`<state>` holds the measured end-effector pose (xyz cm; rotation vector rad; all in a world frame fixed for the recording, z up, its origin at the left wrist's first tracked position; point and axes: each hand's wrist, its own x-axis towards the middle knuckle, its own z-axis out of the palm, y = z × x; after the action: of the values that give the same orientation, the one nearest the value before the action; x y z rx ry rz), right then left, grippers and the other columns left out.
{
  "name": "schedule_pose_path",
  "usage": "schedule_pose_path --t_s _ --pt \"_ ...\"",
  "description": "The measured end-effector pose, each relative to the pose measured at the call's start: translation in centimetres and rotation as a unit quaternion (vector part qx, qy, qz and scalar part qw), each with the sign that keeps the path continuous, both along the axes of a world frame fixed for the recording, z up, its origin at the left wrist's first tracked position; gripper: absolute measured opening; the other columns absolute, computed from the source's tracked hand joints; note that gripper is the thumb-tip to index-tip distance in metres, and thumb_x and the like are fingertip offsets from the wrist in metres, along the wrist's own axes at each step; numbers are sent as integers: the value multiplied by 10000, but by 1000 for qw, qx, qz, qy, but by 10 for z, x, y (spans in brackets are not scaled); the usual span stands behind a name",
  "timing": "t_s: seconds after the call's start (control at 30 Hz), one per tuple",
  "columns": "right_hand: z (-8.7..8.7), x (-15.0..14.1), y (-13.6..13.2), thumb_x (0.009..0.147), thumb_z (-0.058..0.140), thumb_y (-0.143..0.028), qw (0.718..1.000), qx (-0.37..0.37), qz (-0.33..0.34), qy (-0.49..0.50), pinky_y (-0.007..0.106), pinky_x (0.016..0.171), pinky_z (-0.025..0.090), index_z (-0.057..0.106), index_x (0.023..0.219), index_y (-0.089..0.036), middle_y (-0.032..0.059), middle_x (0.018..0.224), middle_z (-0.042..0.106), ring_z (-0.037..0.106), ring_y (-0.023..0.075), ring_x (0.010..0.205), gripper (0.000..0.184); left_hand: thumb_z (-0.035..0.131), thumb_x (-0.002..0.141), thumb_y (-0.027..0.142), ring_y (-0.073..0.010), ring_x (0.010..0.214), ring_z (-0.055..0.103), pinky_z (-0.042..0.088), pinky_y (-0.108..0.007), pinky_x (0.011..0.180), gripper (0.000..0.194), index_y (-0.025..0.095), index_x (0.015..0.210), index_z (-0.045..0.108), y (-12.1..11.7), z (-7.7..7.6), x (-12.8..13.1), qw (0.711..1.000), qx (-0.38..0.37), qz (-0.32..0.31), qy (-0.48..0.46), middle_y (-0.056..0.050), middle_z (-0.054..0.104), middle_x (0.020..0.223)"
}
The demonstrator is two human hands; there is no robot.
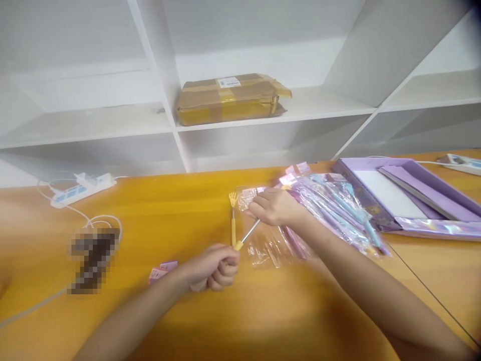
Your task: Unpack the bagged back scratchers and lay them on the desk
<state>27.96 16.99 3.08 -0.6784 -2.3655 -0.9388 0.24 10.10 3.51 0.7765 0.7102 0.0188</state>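
Observation:
A yellow back scratcher (pixel 248 232) with a metal rod slants between my two hands above the table. My left hand (pixel 218 266) is closed around its yellow handle. Further up, my right hand (pixel 276 205) is closed on the other end, covering most of the scratcher's head. A second yellow back scratcher (pixel 233 220) lies on the table just beyond my left hand, its hand-shaped claw pointing away. Clear plastic sleeves (pixel 263 248) lie beneath and beside my right hand. To the right is a pile of wrapped back scratchers (pixel 334 205) in purple and blue.
An open purple box (pixel 394 225) stands at the right. Small pink cards (pixel 158 275) lie near my left forearm. Power strips (pixel 84 190) with cables sit at the back left and far right. White shelving behind holds a taped cardboard box (pixel 229 100).

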Motion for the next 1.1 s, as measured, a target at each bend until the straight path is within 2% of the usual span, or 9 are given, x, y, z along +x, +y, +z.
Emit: schedule_pose_path --t_s 0.13,0.3,0.5,0.57,0.67,0.73,0.77,0.97,1.1 --pt "-12 -5 16 1120 546 -374 1000 10 2 27 333 626 237 531 711 -194 -10 608 513 380 157 603 447 603 924 454 -76 514 46 19 -199 426 391 249 770 308 14 5 -7 1000 -7 4 16 108 156 621" --pt "-29 -28 59 1155 390 -486 982 -182 -54 20 330 627 214 588 740 -184 17 636 557 387 156 594 550 599 942 453 -80 516 38 14 -198 414 394 247 764 314 34 3 -35 995 51 54 71 102 163 622" --pt "-18 -49 95 1178 241 -372 962 -242 -119 46 324 635 172 673 926 -152 54 671 624 402 168 558 547 496 982 726 -89 495 121 156 -197 419 535 250 794 342 10 -11 -83 988 102 46 102 99 214 616" --pt "-13 -64 88 1148 367 -518 959 -273 -77 10 306 652 198 678 977 -172 40 699 652 435 167 573 495 431 1027 710 -108 504 305 307 -222 468 506 240 840 424 9 -18 -88 938 272 78 198 64 371 657" --pt "-16 -88 71 1042 488 -732 939 -327 53 -87 314 744 291 672 946 -171 52 772 688 494 179 644 599 388 1100 511 -186 716 581 447 -289 624 377 215 946 565 30 -29 -85 755 521 31 398 -44 611 882" --pt "-25 -97 62 1057 469 -717 922 -354 107 -110 351 825 313 675 892 -160 62 816 690 510 181 687 617 414 1094 364 -236 875 649 473 -328 743 321 189 912 612 52 -36 -81 643 590 -31 488 -111 670 976" --pt "-32 -98 59 1085 451 -664 920 -362 111 -103 366 849 309 678 865 -158 66 839 688 516 182 712 596 436 1085 334 -250 900 664 470 -339 768 314 181 886 626 62 -40 -79 621 595 -47 507 -129 688 978" --pt "-77 -106 58 1063 502 -303 922 -371 87 -62 402 888 291 669 828 -151 105 945 673 541 235 933 326 580 1041 320 -262 868 724 442 -320 714 183 180 945 649 88 -52 -54 627 584 -62 513 -124 748 929" --pt "-75 -102 53 1072 512 -303 922 -382 67 -6 392 907 328 651 935 -161 101 1026 666 536 244 1004 241 569 1064 366 -286 946 747 453 -322 729 235 153 1158 601 82 -56 -35 635 590 -52 496 -149 765 1037"
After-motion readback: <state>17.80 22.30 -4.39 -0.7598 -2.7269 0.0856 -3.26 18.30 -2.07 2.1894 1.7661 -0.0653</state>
